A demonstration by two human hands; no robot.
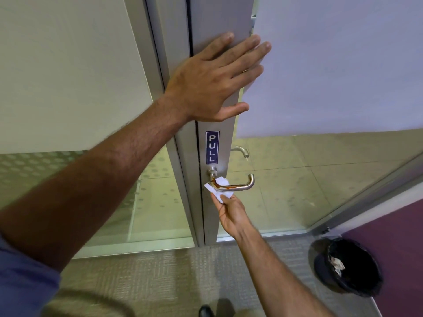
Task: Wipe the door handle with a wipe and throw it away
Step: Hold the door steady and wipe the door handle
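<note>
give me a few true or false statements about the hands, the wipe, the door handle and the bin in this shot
1. The left hand lies flat against the grey metal door frame, above the blue PULL sign. True.
2. The right hand is empty. False: it pinches the small white wipe.
3. The wipe touches the curved silver metal door handle near its base. True.
4. The round black waste bin stands on the floor to the left of the door. False: it stands at the lower right.
5. The bin holds nothing. False: some crumpled pale paper lies inside it.
</note>
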